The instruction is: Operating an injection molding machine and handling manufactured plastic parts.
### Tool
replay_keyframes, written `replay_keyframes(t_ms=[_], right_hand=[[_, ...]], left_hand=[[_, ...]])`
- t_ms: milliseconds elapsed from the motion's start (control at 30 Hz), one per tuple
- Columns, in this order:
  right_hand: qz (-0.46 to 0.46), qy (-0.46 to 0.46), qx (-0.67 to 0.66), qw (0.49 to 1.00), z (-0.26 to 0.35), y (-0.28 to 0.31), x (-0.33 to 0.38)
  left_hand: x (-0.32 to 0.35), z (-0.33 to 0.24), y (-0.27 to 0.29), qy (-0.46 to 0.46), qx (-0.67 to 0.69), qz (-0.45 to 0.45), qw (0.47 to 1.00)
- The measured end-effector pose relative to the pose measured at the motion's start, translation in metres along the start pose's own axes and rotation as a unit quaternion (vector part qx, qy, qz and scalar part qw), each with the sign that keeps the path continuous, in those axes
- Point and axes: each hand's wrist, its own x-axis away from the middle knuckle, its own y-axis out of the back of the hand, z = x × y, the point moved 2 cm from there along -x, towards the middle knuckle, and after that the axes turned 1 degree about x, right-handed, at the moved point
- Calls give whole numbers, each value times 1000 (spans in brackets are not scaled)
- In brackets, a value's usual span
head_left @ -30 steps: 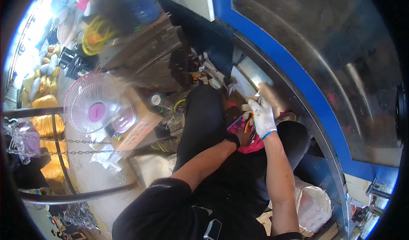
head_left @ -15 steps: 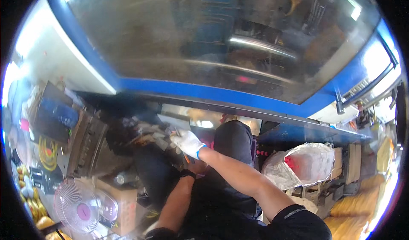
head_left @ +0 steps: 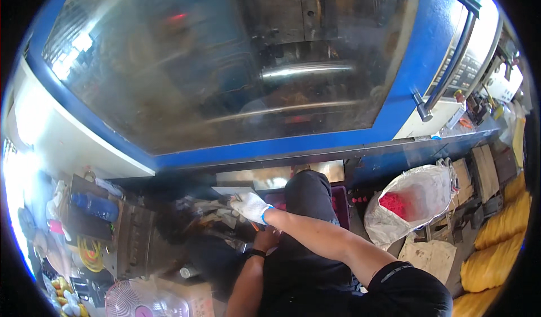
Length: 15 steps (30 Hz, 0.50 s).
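My right hand [head_left: 249,206], in a white knit glove with a blue cuff, is in front of my lap with its fingers curled in. What they hold, if anything, I cannot make out. Just below it, my bare left hand [head_left: 266,239], with a black band at the wrist, looks closed around a slim orange-handled tool [head_left: 255,226]. Its kind is too small to tell, and the right hand partly covers it. Beyond the glove lies a pale flat sheet or board [head_left: 232,190]. Crumpled pale scraps [head_left: 217,211] lie to its left.
A blue machine with a large window [head_left: 225,80] spans the far side; its door handle [head_left: 451,58] is at right. A white sack [head_left: 420,190] with pink-red pieces stands at right, near yellow bundles [head_left: 496,246]. A pink crate [head_left: 342,201] is beside my knee, a fan [head_left: 132,300] lower left.
The view has shifted, showing more of the machine's window and the right side. Both hands stay close together in front of my lap, with the gloved one still above the bare one.
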Motion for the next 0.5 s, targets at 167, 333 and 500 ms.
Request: replay_keyframes(t_ms=[167, 333, 500], right_hand=[[8, 48, 9, 999, 42, -40, 6], [60, -8, -4, 998, 18, -35, 13], [74, 30, 100, 992, 8, -53, 12]], left_hand=[[10, 84, -34, -21, -266, 2, 964], [-7, 36, -29, -185, -89, -201, 958], [0, 41, -18, -192, -13, -245, 950]])
